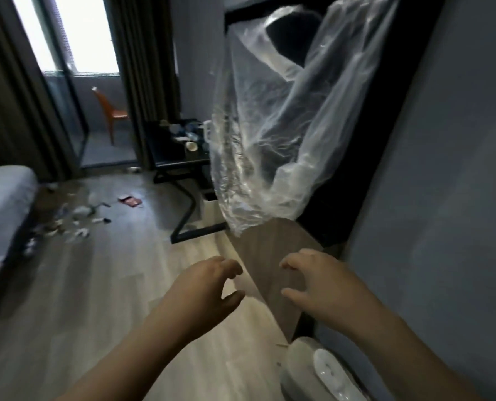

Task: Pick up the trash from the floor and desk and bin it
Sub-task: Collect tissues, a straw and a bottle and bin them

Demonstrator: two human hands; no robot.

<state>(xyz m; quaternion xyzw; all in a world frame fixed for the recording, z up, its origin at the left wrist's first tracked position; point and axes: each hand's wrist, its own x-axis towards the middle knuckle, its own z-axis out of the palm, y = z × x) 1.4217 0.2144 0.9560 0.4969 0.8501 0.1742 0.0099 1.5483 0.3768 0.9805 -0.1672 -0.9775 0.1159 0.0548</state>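
A thin, glossy clear plastic bag (270, 134) hangs above a matt wood-grain floor (96, 285).

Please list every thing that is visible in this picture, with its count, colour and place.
wooden board: one, brown, lower centre
plastic bag: one, clear, in the air above the wooden board, in neither hand
bed: one, white, far left
floor trash: many pieces, mixed colours, beside the bed
desk: one, black, centre of view
desk trash: several pieces, mixed colours, on the desk
chair: one, orange, far back, left of centre
left hand: one, fingers loosely curled, empty
right hand: one, fingers loosely curled, empty
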